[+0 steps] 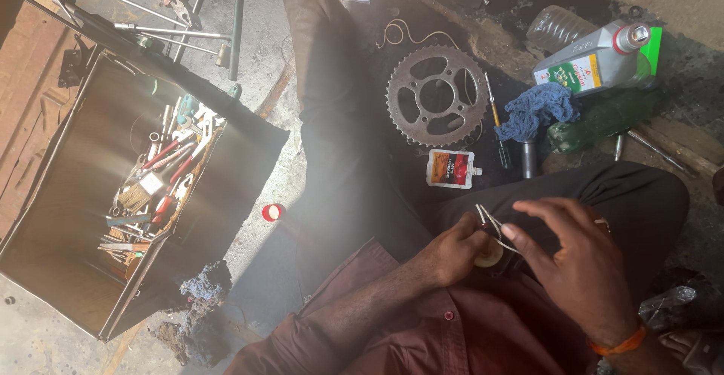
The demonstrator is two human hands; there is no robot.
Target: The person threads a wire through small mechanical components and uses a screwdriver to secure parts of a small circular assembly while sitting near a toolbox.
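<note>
The person sits on the floor [249, 81], and both hands meet over the lap at near right. The left hand [452, 254] is clenched around a small round, pale yellowish part [489, 257], most of which is hidden in the fist. The right hand [581, 258] has its fingers curled, with the thumb and forefinger pinching a thin white wire loop [486, 220] that rises from the part. Judged from this, the wire is partly fitted at the part and the work is mid-step; the free end is not yet seated. On the dark, oil-stained floor farther out lies a rusty toothed sprocket [437, 96], flat and disc-shaped with cut-outs. Just right of it lies a crumpled blue rag [537, 111], soft and frayed. A grey plastic oil bottle [596, 62] lies on its side at far right. A small red-and-white pouch [451, 168] lies nearer than the sprocket. At left, an open metal toolbox [68, 194] holds brushes and hand tools. A red cap [272, 211] lies beside it.
</note>
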